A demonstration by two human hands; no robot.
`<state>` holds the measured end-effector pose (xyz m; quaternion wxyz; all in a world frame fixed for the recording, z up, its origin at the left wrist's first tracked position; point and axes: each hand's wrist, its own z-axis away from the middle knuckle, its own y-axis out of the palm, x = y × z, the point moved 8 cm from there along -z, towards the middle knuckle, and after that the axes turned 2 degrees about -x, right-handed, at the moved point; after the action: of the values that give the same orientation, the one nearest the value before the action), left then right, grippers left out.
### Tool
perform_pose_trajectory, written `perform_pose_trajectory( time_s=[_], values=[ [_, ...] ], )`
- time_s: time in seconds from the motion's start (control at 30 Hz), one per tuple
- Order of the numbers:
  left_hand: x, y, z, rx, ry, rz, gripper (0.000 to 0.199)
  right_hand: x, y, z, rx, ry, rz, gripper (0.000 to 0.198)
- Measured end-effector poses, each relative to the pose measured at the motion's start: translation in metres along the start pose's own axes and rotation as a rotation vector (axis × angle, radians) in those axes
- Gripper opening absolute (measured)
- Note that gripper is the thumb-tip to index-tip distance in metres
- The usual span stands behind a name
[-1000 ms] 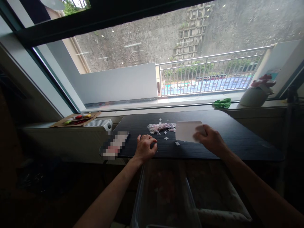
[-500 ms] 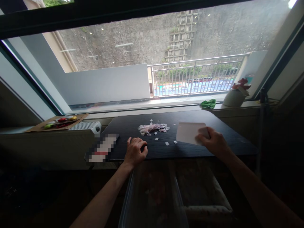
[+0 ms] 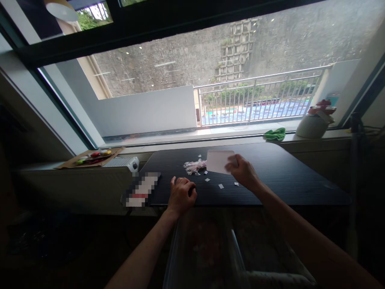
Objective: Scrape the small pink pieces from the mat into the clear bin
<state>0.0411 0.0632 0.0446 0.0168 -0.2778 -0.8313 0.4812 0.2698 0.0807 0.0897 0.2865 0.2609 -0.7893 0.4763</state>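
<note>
My right hand (image 3: 242,170) grips the right end of a flat white rectangular card (image 3: 219,161), its fingers blurred by motion. The card is held tilted over the dark table, and its left edge covers part of a pile of small pale pink and white paper scraps (image 3: 194,166). Whether it touches the scraps I cannot tell. My left hand (image 3: 182,194) rests at the table's near edge, in front of the pile, with fingers loosely curved and a dark gap between thumb and forefinger. No held object shows in it. Several loose paper squares (image 3: 221,186) lie nearer to me.
The dark table (image 3: 285,176) stands against a window sill. At its left end lies a blurred-out flat item (image 3: 142,189). Below the near edge is a clear plastic bin (image 3: 171,257). On the sill are a green cloth (image 3: 275,134) and a pale container (image 3: 313,125).
My right hand has moved left with the white card, bringing it over the right side of the scrap pile. My left hand stays at the table edge. The view has shifted slightly.
</note>
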Motion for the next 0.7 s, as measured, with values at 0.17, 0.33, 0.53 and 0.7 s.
perform_pose_trajectory(
  time_s=[0.17,0.33,0.53,0.7],
  values=[
    [-0.002,-0.001,0.000,-0.006,0.003,0.000,0.013,-0.008,0.008,-0.001,0.074,0.021,0.020,0.023],
    [-0.002,-0.002,0.000,-0.010,-0.008,0.002,0.014,-0.035,-0.045,0.016,0.018,0.055,0.130,0.018],
    [-0.002,-0.002,0.000,-0.013,0.007,-0.008,0.014,-0.051,-0.067,0.028,-0.033,0.132,-0.045,0.017],
    [0.000,-0.003,0.000,-0.021,0.019,-0.017,0.014,-0.065,-0.044,0.027,0.081,0.180,-0.183,0.015]
  ],
)
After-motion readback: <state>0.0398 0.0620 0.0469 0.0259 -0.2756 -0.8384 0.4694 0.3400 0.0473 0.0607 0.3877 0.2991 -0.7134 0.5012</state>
